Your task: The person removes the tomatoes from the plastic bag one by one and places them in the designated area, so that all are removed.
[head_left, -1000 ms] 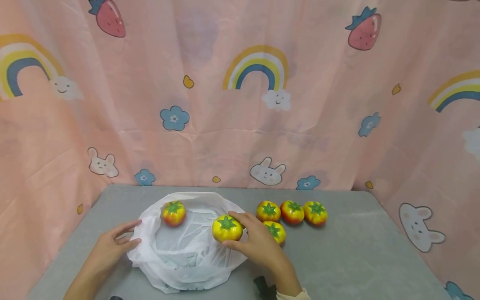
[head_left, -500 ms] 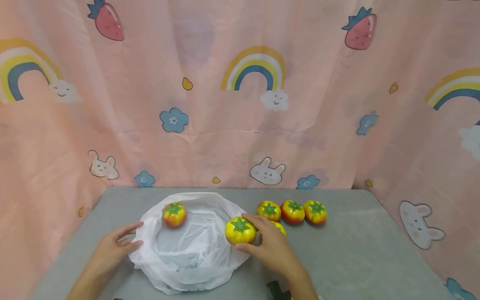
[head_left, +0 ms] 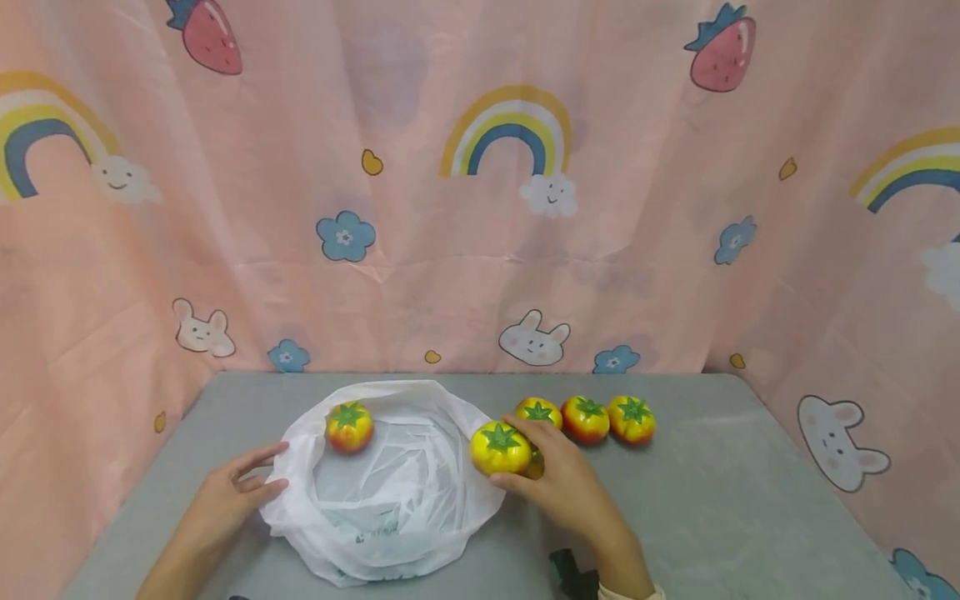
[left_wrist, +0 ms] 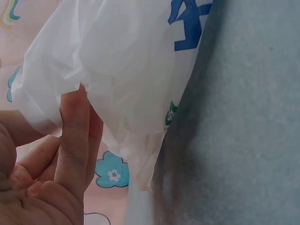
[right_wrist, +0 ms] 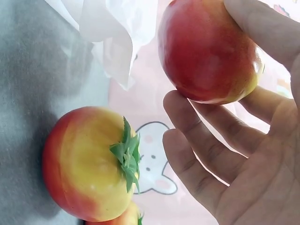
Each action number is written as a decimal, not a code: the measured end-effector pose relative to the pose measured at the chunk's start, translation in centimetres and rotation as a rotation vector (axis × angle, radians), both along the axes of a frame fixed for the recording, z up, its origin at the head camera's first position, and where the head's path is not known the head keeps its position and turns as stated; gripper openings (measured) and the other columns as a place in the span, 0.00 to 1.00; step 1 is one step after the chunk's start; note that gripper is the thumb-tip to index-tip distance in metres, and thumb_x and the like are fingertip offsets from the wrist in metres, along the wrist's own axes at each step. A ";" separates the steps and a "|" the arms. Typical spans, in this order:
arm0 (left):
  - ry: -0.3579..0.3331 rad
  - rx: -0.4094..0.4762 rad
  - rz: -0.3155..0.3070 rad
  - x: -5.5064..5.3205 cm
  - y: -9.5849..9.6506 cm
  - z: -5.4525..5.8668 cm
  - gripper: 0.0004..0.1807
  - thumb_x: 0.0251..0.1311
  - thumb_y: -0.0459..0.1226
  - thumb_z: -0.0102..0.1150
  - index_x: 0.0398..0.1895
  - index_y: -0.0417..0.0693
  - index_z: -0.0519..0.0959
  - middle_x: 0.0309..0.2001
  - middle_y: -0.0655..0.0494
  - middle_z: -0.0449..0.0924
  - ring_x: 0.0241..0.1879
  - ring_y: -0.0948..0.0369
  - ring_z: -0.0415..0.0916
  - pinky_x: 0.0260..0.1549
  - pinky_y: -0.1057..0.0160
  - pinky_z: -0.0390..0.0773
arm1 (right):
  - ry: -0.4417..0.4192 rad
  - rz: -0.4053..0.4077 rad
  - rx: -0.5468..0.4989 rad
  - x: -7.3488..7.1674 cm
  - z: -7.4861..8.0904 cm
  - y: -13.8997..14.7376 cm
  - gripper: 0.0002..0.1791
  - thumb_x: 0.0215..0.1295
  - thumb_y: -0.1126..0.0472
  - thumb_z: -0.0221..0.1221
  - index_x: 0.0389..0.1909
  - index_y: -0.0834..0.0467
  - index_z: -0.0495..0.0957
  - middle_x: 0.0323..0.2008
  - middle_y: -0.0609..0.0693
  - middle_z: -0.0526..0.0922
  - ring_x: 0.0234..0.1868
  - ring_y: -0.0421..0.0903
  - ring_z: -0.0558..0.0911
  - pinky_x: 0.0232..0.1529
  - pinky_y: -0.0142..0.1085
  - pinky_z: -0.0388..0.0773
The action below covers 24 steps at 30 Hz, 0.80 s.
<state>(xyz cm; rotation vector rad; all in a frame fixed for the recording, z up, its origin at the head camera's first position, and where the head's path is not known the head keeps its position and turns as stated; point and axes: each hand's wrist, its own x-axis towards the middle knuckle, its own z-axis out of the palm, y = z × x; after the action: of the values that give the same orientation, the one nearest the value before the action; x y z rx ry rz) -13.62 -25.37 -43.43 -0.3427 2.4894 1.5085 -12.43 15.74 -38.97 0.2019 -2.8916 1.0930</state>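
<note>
My left hand (head_left: pixel 234 493) pinches the left rim of a white plastic bag (head_left: pixel 288 492), which stands with its mouth spread wide. In the left wrist view the bag (left_wrist: pixel 122 70) hangs between thumb and fingers. One red-and-yellow tomato (head_left: pixel 348 428) with a green leafy top sits inside the bag at the back left. At the bag's right rim, my right hand (head_left: pixel 562 479) grips another tomato (head_left: pixel 500 448) between thumb and fingers. Its red underside (right_wrist: pixel 206 51) faces the right wrist view. Below it there, a further tomato (right_wrist: pixel 91 164) rests on the table, mostly hidden by my hand in the head view.
Three more tomatoes, left (head_left: pixel 538 412), middle (head_left: pixel 586 419) and right (head_left: pixel 632 419), stand in a row on the grey table (head_left: pixel 735 500), right of the bag. A pink printed curtain (head_left: pixel 420 308) hangs behind the table. Beside my right wrist is a black object (head_left: pixel 573 575).
My right hand has moved right with the tomato, from over the bag's mouth to its right rim. It now covers most of the front tomato on the table. My left hand stays at the bag.
</note>
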 end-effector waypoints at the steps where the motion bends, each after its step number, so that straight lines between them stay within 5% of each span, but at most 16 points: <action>1: 0.002 -0.006 -0.001 0.0 0.0 0.0 0.38 0.61 0.45 0.67 0.74 0.50 0.65 0.71 0.36 0.61 0.64 0.43 0.72 0.54 0.57 0.82 | -0.001 0.001 0.003 0.0 0.1 0.0 0.40 0.50 0.41 0.73 0.67 0.42 0.73 0.61 0.47 0.77 0.59 0.49 0.77 0.64 0.56 0.74; 16: 0.030 -0.037 -0.008 -0.2 0.1 0.1 0.38 0.61 0.46 0.67 0.73 0.49 0.66 0.70 0.34 0.62 0.66 0.39 0.70 0.56 0.49 0.80 | -0.018 -0.051 0.043 -0.2 0.8 2.0 0.44 0.50 0.36 0.71 0.69 0.42 0.70 0.69 0.52 0.72 0.64 0.55 0.75 0.65 0.62 0.70; 24: 0.041 -0.005 -0.007 0.1 -0.2 0.2 0.37 0.61 0.43 0.68 0.73 0.48 0.66 0.69 0.33 0.63 0.60 0.44 0.77 0.51 0.57 0.83 | -0.064 -0.072 0.063 0.0 1.0 2.3 0.43 0.51 0.36 0.70 0.69 0.43 0.70 0.69 0.55 0.71 0.63 0.56 0.75 0.64 0.63 0.70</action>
<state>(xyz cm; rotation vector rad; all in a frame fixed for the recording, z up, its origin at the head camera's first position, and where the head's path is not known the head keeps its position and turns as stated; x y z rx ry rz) -13.54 -25.53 -43.26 -0.3066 2.5231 1.5219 -12.43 18.06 -38.01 0.0655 -2.9659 1.0168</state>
